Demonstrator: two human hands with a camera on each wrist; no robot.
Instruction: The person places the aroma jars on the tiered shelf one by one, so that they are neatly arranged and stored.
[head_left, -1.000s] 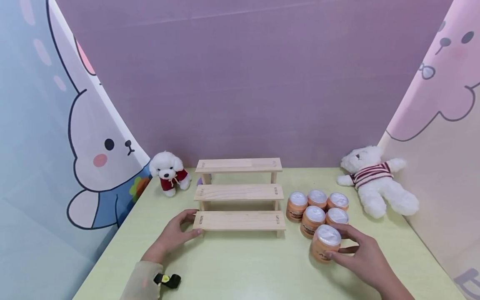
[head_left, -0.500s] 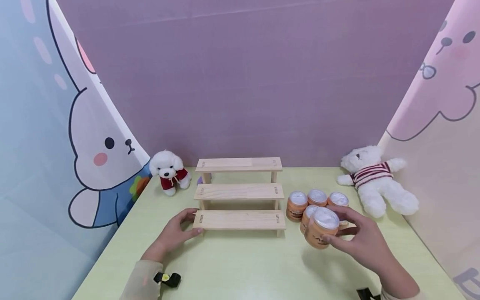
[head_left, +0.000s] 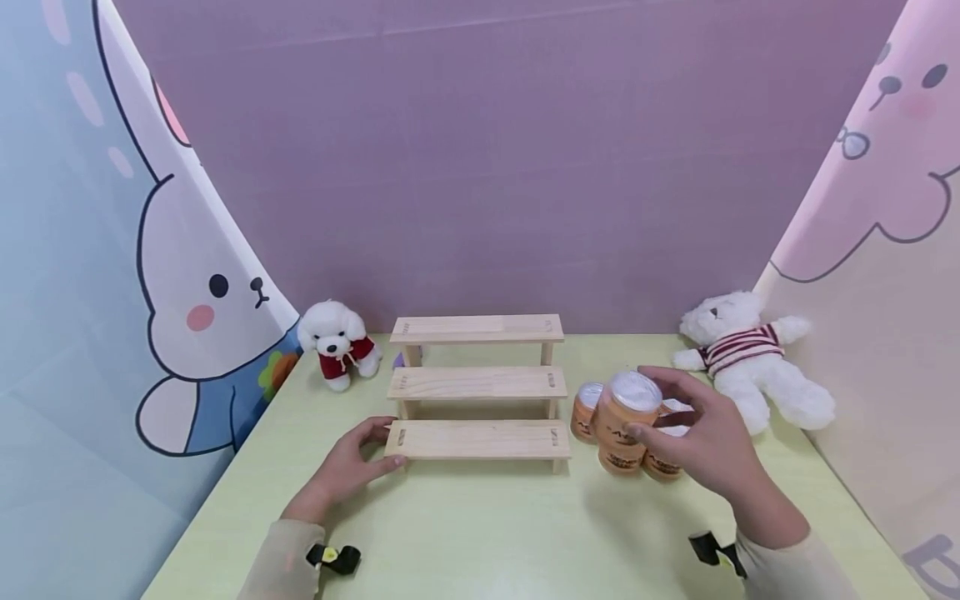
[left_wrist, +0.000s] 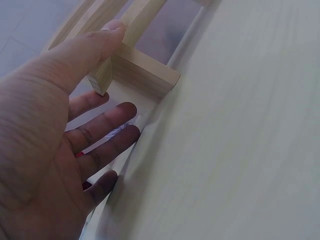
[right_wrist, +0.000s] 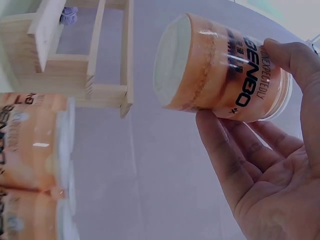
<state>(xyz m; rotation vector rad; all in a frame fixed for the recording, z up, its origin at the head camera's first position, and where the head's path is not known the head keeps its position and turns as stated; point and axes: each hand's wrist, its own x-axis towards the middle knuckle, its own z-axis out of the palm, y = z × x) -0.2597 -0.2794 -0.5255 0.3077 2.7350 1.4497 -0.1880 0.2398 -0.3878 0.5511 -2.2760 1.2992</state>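
My right hand (head_left: 701, 437) grips an orange can (head_left: 628, 408) with a silvery lid, thumb on one side and fingers on the other. The can (right_wrist: 225, 67) is held up off the table, overlapping the other orange cans (head_left: 587, 421) behind it in the head view. Dark lettering shows on its side in the right wrist view. At the left end of a three-step wooden shelf (head_left: 480, 440), my left hand (head_left: 352, 467) pinches the lowest board. In the left wrist view the thumb lies over the board's end, the index fingertip below it, and the other fingers (left_wrist: 107, 122) stretch out beside it.
A white toy dog (head_left: 339, 343) in a red top sits left of the shelf. The white teddy bear (head_left: 757, 358) lies at the back right, behind the cans. A small purple thing (head_left: 399, 360) shows behind the shelf. The pale table (head_left: 480, 533) meets a purple backdrop.
The right hand has lifted the orange can from the front of the group, carrying it up and slightly left toward the shelf. My left hand has stayed at the lowest board.
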